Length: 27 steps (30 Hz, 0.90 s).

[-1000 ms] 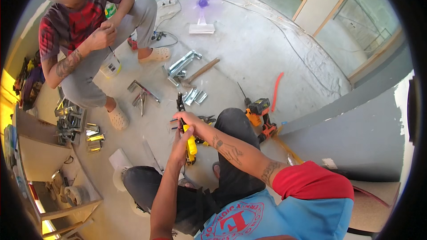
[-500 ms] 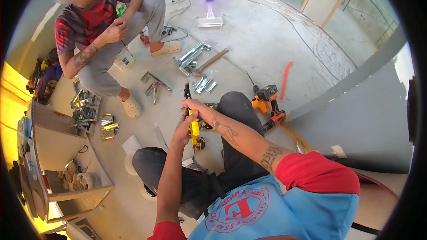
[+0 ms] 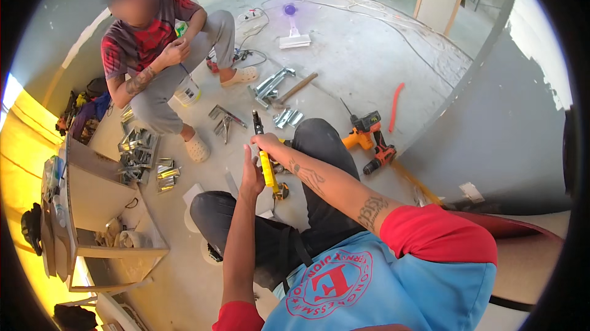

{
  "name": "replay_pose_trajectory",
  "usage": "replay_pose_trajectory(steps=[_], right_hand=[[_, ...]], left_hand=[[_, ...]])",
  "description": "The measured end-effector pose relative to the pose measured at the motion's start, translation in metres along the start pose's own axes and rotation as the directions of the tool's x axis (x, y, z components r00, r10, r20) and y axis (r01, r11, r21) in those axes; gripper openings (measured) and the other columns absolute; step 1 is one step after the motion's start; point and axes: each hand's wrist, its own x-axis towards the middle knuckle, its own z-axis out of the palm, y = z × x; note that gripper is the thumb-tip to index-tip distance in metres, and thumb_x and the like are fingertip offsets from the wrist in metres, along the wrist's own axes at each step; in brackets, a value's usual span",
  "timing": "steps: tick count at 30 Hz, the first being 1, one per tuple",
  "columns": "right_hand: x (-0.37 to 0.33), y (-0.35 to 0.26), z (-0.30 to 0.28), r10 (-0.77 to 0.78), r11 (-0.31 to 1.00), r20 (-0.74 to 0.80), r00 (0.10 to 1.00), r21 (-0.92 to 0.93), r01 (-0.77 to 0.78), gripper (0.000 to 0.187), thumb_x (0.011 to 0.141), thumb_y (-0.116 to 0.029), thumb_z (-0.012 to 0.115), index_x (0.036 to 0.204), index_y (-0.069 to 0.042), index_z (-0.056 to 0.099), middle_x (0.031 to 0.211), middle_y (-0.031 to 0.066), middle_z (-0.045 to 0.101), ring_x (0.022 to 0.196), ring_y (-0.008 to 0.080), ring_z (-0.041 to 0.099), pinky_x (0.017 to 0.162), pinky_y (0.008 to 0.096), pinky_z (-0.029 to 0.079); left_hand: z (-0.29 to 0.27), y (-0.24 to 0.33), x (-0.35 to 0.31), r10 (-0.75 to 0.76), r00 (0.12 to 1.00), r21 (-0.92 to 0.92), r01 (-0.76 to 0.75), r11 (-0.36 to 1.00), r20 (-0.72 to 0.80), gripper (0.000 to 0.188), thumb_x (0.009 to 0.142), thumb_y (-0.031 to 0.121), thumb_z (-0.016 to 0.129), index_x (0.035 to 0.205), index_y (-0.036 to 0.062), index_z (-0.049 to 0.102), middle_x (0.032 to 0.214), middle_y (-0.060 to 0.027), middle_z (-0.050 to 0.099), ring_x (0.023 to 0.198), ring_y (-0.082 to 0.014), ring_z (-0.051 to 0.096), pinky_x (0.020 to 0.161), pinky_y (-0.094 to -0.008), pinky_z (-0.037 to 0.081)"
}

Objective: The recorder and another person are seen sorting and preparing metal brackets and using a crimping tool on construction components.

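Between my knees, my right hand [image 3: 267,142] is closed round a yellow-handled tool [image 3: 267,168]. Its dark, narrow head points up and away from me, and its yellow handles hang below my grip. Just left of the handles is my left hand [image 3: 251,174], with its fingers stretched out and not wrapped round the tool. Any light touch between that hand and the handle cannot be made out. Behind the lower end of the handles, a round yellow-and-black thing [image 3: 281,191], perhaps a tape measure, is partly hidden.
A hammer [image 3: 298,88] lies beyond shiny metal brackets [image 3: 289,117]. Cordless drills [image 3: 378,153] rest right of my knee, near a red strip [image 3: 397,107]. Another person [image 3: 163,61] squats ahead left by a bucket [image 3: 187,91]. A wooden cabinet [image 3: 117,251] stands at left.
My left hand has come off the yellow-handled tool, and its fingers have straightened beside it. My right hand still holds the tool. The whole view has shifted slightly.
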Motion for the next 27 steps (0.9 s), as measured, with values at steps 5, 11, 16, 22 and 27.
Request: replay_pose_trajectory(steps=[5,11,16,22,27], right_hand=[[-0.011,0.000,0.005,0.021,0.984,-0.037,0.999,-0.179,-0.027,0.036,0.074,-0.032,0.062,0.079,0.003,0.066,0.080,0.0180,0.067,0.073,0.0262,0.065,0.064,0.0379,0.048],[0.001,0.008,-0.018,-0.197,0.906,0.234,0.952,-0.328,0.268,0.040,0.076,-0.039,0.059,0.083,0.000,0.066,0.075,0.0162,0.066,0.070,0.0282,0.066,0.061,0.0403,0.049],[-0.029,0.007,0.007,0.071,0.995,0.072,0.995,-0.074,-0.066,0.038,0.074,-0.034,0.062,0.086,0.002,0.065,0.077,0.0166,0.065,0.065,0.0283,0.061,0.060,0.0398,0.048],[-0.023,0.017,-0.012,-0.344,0.501,0.431,0.834,-0.667,0.551,0.031,0.076,-0.035,0.057,0.089,-0.010,0.070,0.087,0.0200,0.067,0.079,0.0378,0.065,0.069,0.0442,0.050],[-0.038,0.005,0.003,-0.188,0.800,0.119,0.975,-0.558,0.222,0.051,0.066,-0.039,0.063,0.082,0.009,0.064,0.086,0.0315,0.063,0.087,0.0421,0.063,0.078,0.0421,0.051]], left_hand=[[0.017,-0.003,-0.010,0.115,0.992,0.178,-0.121,0.977,0.043,0.082,0.078,0.082,0.037,0.111,0.0075,0.049,0.088,-0.0038,0.052,0.072,-0.0164,0.052,0.062,-0.0310,0.043],[0.020,-0.014,-0.006,0.020,1.000,0.066,-0.021,0.998,0.014,0.081,0.079,0.083,0.027,0.118,0.0145,0.046,0.086,-0.0046,0.053,0.067,-0.0189,0.052,0.061,-0.0334,0.044],[-0.034,-0.023,0.007,-0.082,0.997,-0.047,0.082,0.996,-0.002,0.069,0.090,0.071,0.019,0.115,0.0143,0.048,0.084,-0.0038,0.053,0.070,-0.0194,0.053,0.061,-0.0357,0.046],[-0.010,-0.042,0.018,-0.043,0.987,-0.114,0.026,0.993,-0.152,0.068,0.085,0.075,0.024,0.080,0.0138,0.053,0.055,-0.0036,0.047,0.047,-0.0214,0.047,0.048,-0.0363,0.040],[-0.008,-0.030,0.023,-0.026,0.990,-0.314,-0.019,0.949,-0.138,0.064,0.091,0.067,0.026,0.110,0.0123,0.053,0.086,-0.0056,0.060,0.071,-0.0219,0.059,0.062,-0.0359,0.049]])
